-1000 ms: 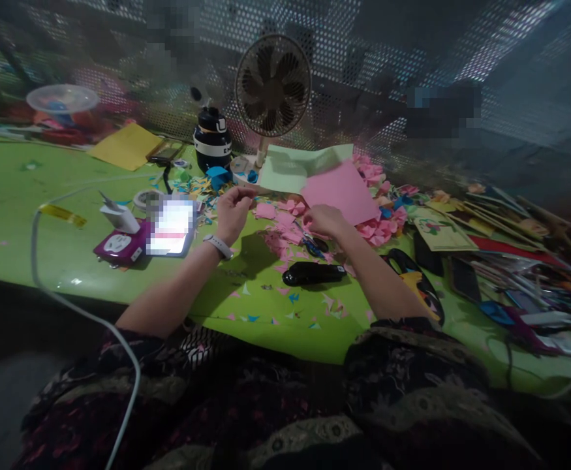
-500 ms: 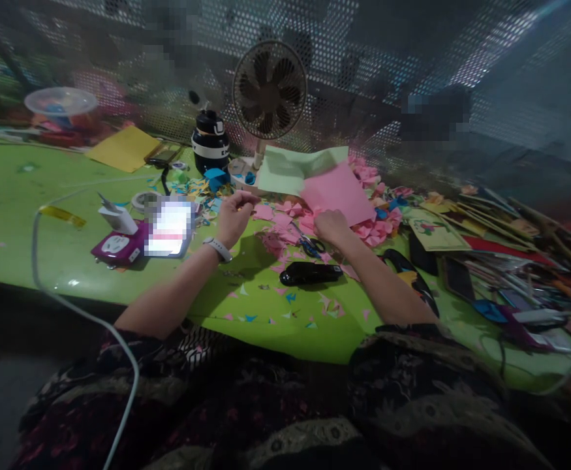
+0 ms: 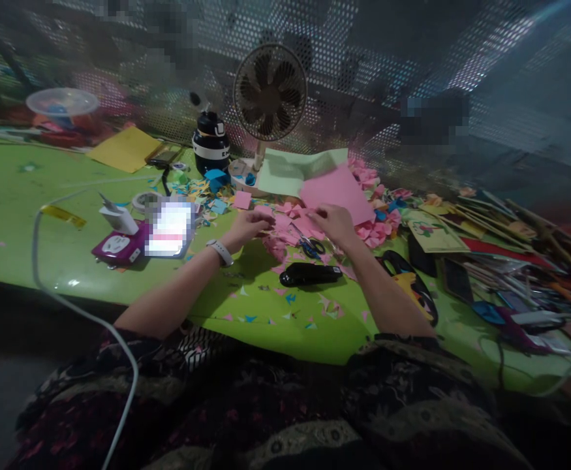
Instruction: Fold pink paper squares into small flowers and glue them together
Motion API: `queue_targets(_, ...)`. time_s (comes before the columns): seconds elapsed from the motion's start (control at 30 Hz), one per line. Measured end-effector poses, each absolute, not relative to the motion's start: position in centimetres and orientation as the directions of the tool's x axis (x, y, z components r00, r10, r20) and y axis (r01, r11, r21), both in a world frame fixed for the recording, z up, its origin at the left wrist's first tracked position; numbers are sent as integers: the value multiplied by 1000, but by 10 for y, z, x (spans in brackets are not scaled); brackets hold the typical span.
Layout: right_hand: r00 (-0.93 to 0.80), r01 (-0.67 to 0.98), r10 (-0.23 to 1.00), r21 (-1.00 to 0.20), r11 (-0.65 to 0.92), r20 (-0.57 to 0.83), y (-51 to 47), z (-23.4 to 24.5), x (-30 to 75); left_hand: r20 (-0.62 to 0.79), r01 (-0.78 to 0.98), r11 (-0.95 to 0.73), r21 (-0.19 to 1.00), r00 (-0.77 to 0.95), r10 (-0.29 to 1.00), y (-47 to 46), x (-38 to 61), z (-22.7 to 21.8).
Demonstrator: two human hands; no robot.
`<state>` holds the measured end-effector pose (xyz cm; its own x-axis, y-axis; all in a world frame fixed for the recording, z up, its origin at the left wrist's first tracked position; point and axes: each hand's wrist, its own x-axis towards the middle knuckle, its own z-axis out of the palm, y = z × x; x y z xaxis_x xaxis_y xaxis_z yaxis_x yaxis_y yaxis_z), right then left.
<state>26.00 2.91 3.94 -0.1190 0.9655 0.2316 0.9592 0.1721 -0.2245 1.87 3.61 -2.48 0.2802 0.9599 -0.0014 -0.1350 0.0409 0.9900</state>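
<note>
My left hand point(image 3: 250, 226), with a pale watch on its wrist, hovers at the left side of a heap of pink paper pieces point(image 3: 285, 225). Its fingers are bent loosely and apart, with nothing visible in them. Over the heap's right part, my right hand point(image 3: 335, 223) has its fingertips drawn together; whatever they hold cannot be told from the pink behind. A small pink paper square point(image 3: 243, 200) lies just beyond my left hand. Dark-handled scissors point(image 3: 311, 247) rest between the hands, and a black stapler-like tool point(image 3: 310, 274) lies nearer to me.
Behind the heap are a pink sheet point(image 3: 337, 192), a pale green sheet point(image 3: 285, 171), a fan point(image 3: 269, 91) and a dark bottle point(image 3: 211, 145). A lit phone point(image 3: 170, 227) stands at left beside a purple power strip point(image 3: 121, 245). Paper clutter point(image 3: 510, 261) covers the right side.
My left hand has come down and right, towards my right hand, leaving the small pink square in view where it was. My right hand has lifted slightly, turning its fingers leftward.
</note>
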Motion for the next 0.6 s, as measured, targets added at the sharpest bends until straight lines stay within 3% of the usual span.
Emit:
queue_targets(0.07,-179,925,945,-279,257,275,15,43,247,-35,-148,96,984,372,928,29,24,-25)
queue_targets(0.23,-344,816,914,-413,404,213,-14,46,214,180,-286,-27,958,525,832,14,39,-24)
queue_targets(0.33,-363,775,908,-473,419,209,-20,45,206,195,-339,-9,941,519,832,9,42,-23)
queue_targets(0.5,-207,664,849,-567,488,487,-24,40,210,171,-445,65,893,470,866,8,42,-21)
queue_targets(0.6,-70,606,852,-656,449,519,-27,36,215,229,-515,6,857,392,891,9,44,-19)
